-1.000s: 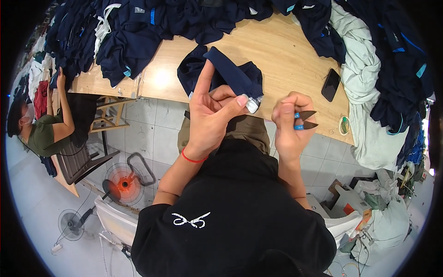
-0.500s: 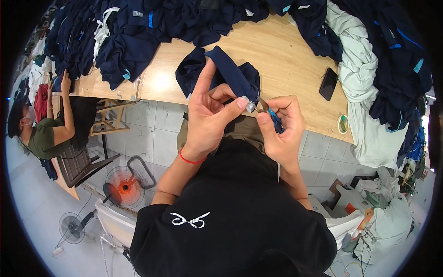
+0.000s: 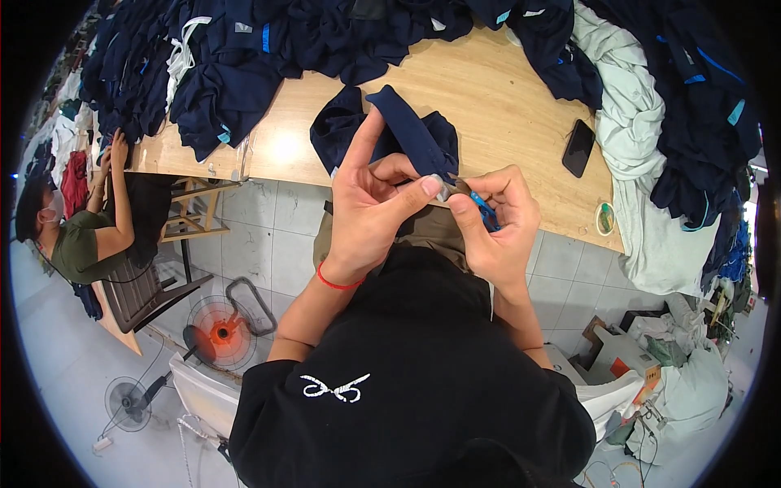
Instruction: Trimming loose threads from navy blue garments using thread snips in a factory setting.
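Note:
My left hand pinches the end of a navy garment between thumb and fingers, with its index finger stretched up along the strip of cloth. A small whitish bit shows by the thumb tip. The rest of the garment lies bunched on the table behind the hand. In my right hand is a pair of thread snips with blue handles. Their metal blades point left and meet the cloth edge beside my left thumb; whether they are closed on a thread is too small to tell.
Heaps of navy garments line the far side of the wooden table. A black phone and a roll of tape lie at the right, near pale cloth. At the left, a co-worker handles cloth; fans stand below.
My right hand has shifted slightly and the snips have turned a little at the cloth edge. My left hand keeps its pinch. The co-worker's hands have moved.

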Tool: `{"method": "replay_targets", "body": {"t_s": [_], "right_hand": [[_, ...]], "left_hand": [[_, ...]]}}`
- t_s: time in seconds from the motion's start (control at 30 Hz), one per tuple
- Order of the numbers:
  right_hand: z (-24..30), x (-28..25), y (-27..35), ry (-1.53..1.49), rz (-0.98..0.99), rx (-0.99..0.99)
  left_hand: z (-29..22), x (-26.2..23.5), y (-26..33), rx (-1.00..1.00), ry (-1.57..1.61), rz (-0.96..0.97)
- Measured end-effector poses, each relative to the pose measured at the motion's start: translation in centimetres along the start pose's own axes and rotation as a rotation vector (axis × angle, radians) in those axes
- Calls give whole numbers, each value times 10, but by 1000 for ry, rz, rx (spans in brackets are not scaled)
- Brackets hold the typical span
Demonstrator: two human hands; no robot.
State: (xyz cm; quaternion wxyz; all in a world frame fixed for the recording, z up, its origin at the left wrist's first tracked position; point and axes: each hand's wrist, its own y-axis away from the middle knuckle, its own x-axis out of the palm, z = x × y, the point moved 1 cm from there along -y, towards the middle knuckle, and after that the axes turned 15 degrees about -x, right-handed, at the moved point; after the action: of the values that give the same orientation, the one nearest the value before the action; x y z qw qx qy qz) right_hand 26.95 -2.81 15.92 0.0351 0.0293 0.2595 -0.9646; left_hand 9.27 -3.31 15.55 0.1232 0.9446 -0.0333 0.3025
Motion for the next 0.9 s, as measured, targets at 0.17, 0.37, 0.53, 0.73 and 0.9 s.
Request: {"method": "replay_targets", "body": {"t_s": [0.17,0.37,0.53,0.73,0.9], "right_hand": [[0,0,-1,-17,20,8],[2,5,-1,-100,-51,88],[-8,-7,-2,-245,-229,212],[8,4,-15,231,-62,-218],[-5,17,-16,464,-37,-528]], "left_hand": [[1,1,0,-7,4,-13],[2,1,-2,-6,22,-35],[1,-1,-2,-11,58,-53],[1,2,-1,-49,188,-54],[8,3,0,-21,171,-64]]}}
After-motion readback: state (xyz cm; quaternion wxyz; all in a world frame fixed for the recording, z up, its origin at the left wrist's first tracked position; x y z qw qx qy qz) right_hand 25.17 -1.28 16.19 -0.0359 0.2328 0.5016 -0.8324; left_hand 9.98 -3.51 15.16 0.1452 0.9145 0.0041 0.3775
